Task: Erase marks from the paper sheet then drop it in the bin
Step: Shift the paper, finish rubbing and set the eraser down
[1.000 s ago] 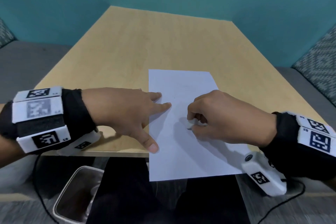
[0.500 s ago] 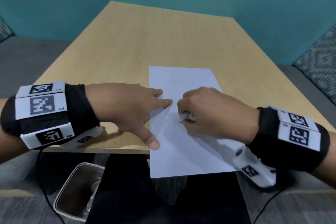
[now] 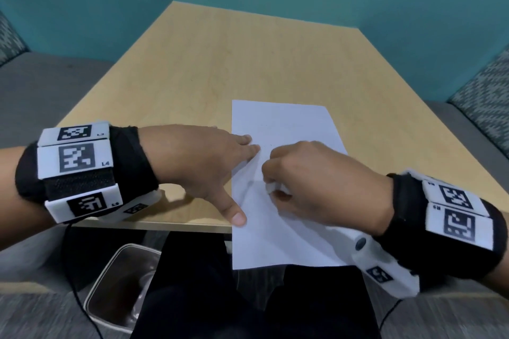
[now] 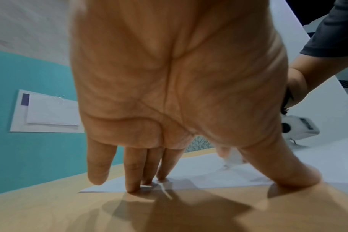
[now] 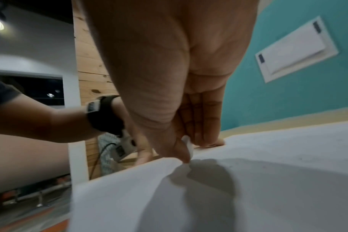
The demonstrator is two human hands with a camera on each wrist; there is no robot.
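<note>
A white paper sheet (image 3: 281, 124) lies on the wooden table (image 3: 220, 63), its near end hanging over the front edge. My left hand (image 3: 242, 173) presses the sheet's left edge flat with straight fingers (image 4: 131, 177) and thumb. My right hand (image 3: 271, 181) is curled round a small white eraser (image 3: 271, 188) and holds it down on the middle of the sheet (image 5: 268, 172). The eraser (image 5: 188, 144) shows between thumb and fingers in the right wrist view. A ripple runs through the paper between the two hands. A bin (image 3: 95, 294) stands on the floor below the table's near left corner.
Grey benches with patterned cushions (image 3: 484, 96) flank the table, and a teal wall stands behind it. My dark-clad legs (image 3: 303, 305) are under the table's front edge, right of the bin. Cables hang from both wrist cameras.
My right hand with the eraser has slid left and a little away from me across the sheet, closer to my left fingers. The left hand stays on the paper's edge.
</note>
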